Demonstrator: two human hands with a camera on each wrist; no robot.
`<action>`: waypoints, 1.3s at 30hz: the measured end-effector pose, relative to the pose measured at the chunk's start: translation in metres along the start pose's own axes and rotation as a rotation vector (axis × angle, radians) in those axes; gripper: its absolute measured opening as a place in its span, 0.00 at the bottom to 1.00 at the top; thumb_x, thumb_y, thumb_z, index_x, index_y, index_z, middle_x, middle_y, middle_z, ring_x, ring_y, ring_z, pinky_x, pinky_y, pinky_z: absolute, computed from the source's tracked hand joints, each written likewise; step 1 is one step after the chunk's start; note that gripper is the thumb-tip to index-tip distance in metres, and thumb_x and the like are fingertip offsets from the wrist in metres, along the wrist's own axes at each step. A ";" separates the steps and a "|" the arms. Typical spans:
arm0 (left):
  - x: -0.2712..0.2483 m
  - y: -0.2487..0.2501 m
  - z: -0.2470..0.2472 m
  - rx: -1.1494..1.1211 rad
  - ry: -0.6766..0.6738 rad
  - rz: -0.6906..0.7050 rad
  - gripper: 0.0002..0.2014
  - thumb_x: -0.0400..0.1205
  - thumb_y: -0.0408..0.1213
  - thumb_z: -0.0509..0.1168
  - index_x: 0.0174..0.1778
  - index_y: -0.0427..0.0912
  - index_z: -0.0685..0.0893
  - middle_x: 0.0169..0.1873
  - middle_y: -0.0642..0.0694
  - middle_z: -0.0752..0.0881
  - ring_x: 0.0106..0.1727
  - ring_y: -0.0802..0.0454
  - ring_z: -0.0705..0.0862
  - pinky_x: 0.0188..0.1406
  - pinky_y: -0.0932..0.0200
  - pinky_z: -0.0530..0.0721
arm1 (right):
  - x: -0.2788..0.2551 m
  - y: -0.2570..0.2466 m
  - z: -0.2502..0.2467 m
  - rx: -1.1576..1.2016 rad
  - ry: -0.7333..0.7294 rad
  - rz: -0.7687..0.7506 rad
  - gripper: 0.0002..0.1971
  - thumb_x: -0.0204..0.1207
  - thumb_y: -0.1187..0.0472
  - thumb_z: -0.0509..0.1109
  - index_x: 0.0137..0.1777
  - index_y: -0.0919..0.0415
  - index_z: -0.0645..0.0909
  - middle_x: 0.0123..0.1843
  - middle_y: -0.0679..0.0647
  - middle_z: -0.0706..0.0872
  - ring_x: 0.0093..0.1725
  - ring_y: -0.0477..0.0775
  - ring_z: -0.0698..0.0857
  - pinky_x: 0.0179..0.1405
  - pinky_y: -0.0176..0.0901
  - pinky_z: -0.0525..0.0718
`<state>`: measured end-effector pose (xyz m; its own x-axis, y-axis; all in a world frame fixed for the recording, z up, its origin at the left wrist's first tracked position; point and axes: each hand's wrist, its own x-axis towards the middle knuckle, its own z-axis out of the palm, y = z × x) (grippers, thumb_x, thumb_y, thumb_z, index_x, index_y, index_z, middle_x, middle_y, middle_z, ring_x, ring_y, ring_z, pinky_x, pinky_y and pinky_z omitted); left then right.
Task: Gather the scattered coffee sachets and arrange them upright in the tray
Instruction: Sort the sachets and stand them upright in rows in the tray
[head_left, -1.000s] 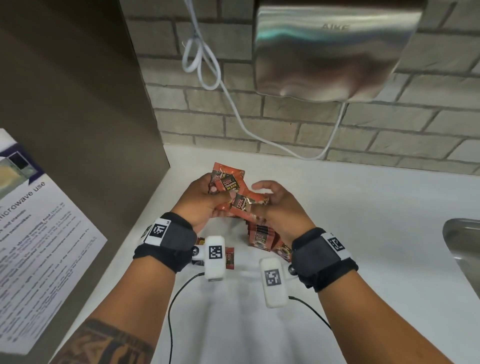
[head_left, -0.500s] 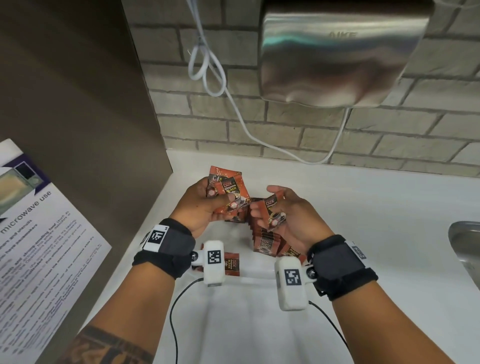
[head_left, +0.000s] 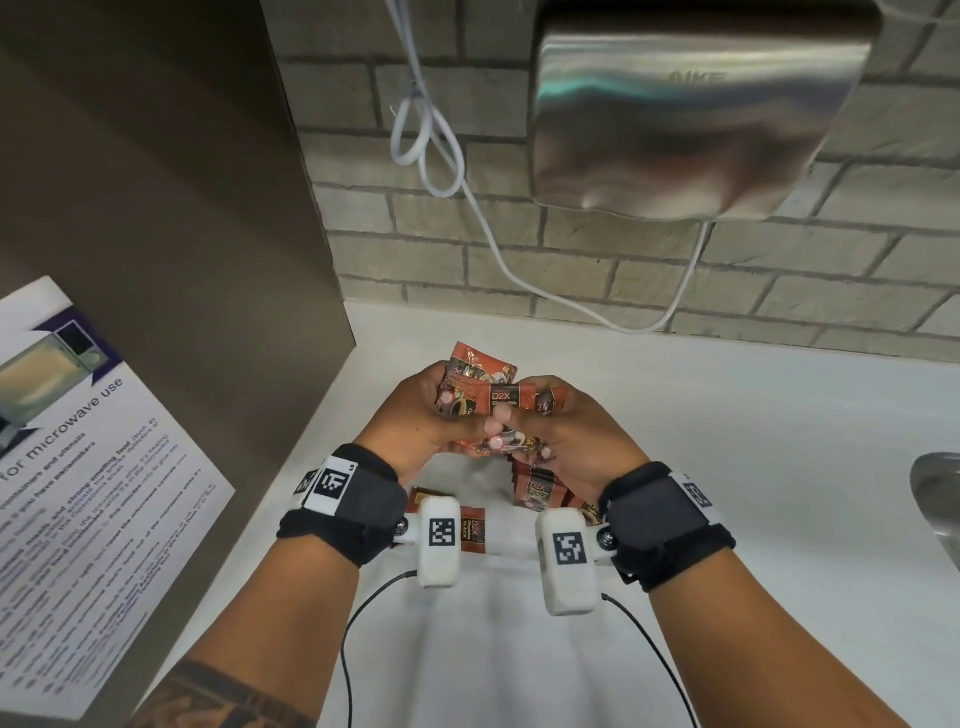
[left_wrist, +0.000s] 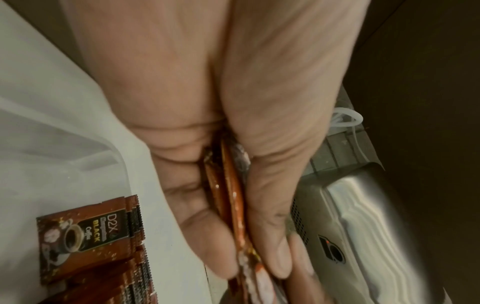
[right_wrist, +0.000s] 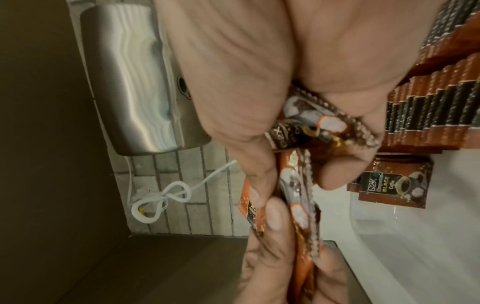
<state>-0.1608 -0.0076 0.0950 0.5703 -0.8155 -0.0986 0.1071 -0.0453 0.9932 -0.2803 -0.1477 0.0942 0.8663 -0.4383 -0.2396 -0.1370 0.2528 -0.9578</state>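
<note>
Left hand (head_left: 426, 415): fingers curled, gripping a bundle of coffee sachets (head_left: 480, 387) held above the worktop (head_left: 753, 467).
Right hand (head_left: 576, 441): fingers curled, pinching the same bundle from the other side; hands touching.
Tray (head_left: 483, 597): clear, on the worktop below the hands.
Sachets in tray (head_left: 537, 491): standing in a row, beneath the right hand.

A: We're pretty sure it's an office pantry or break room, right?

B: Yeah. We've got a steel AIKE hand dryer (head_left: 691, 114) on the brick wall (head_left: 597, 260), a white counter (head_left: 753, 441), a sink edge (head_left: 935, 493), and a posted microwave use notice (head_left: 78, 467). Shared kitchenette vibes.
</note>
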 end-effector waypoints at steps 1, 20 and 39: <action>0.000 0.000 0.000 -0.002 -0.005 -0.001 0.26 0.75 0.26 0.77 0.69 0.37 0.81 0.58 0.36 0.90 0.58 0.36 0.90 0.49 0.43 0.90 | 0.000 0.001 0.001 0.007 -0.014 -0.009 0.29 0.67 0.57 0.85 0.63 0.70 0.80 0.57 0.66 0.91 0.60 0.71 0.89 0.66 0.72 0.82; 0.007 -0.006 0.000 -0.253 0.178 0.063 0.21 0.78 0.18 0.65 0.68 0.32 0.79 0.57 0.31 0.88 0.56 0.34 0.88 0.52 0.41 0.87 | 0.004 0.009 0.010 0.051 0.128 -0.061 0.20 0.70 0.72 0.81 0.59 0.63 0.79 0.41 0.58 0.90 0.34 0.57 0.85 0.35 0.46 0.83; 0.014 -0.008 0.006 -0.552 0.262 0.026 0.18 0.85 0.20 0.59 0.71 0.31 0.78 0.61 0.30 0.86 0.60 0.37 0.85 0.56 0.50 0.87 | 0.007 0.007 0.006 0.160 0.130 -0.129 0.16 0.80 0.68 0.73 0.67 0.61 0.80 0.44 0.60 0.91 0.42 0.58 0.88 0.49 0.50 0.85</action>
<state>-0.1584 -0.0217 0.0858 0.7521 -0.6402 -0.1566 0.4571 0.3355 0.8237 -0.2723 -0.1434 0.0873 0.8010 -0.5808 -0.1453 0.0579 0.3167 -0.9467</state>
